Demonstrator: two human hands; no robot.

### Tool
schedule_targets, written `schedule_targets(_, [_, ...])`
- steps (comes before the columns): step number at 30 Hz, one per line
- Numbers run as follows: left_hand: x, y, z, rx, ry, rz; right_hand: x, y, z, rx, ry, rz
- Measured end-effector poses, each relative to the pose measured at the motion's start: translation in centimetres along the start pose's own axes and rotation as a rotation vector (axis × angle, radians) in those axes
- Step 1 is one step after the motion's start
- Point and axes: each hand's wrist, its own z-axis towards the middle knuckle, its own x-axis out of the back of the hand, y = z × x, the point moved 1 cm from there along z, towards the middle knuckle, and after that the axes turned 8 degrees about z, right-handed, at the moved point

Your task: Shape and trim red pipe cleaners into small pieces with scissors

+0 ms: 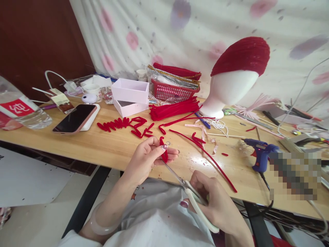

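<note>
Between the thumb and fingers of my left hand (151, 156) is a short bent piece of red pipe cleaner (164, 156), its hooked tip pointing away from me. My right hand (214, 197) grips pale-handled scissors (194, 199), whose blades reach the lower end of that piece. Whether the blades touch it, I cannot tell. Beyond my hands lie a row of small red pipe cleaner loops (114, 124), several bent pieces (197, 139) and a long straight pipe cleaner (218, 168).
A thick red pipe cleaner bundle (174, 108) lies before a red basket (174, 90). Behind stands a white foam head (226, 85) with a red cap. A blue glue gun (264, 154) is at right; a phone (75, 118), white boxes (130, 91) and water bottle (23, 106) are left.
</note>
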Motion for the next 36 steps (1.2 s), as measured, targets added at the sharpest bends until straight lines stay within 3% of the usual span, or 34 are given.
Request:
schedule_targets(20, [0.16,-0.19,-0.09,-0.014,-0.066,0.058,0.2,-0.09,-0.11,-0.031,-0.022,-0.002])
schedule_targets(25, [0.1,-0.19,0.11,0.035,-0.004,-0.009,0.43,-0.05,-0.05,-0.001,-0.014,-0.094])
schedule_targets(29, [0.14,-0.16,0.45,0.017,0.146,-0.121,0.65,-0.62,-0.15,0.03,-0.006,-0.156])
schedule_targets(36, [-0.14,0.2,-0.11,-0.001,0.196,-0.212,0.8,-0.32,-0.25,0.017,0.075,0.067])
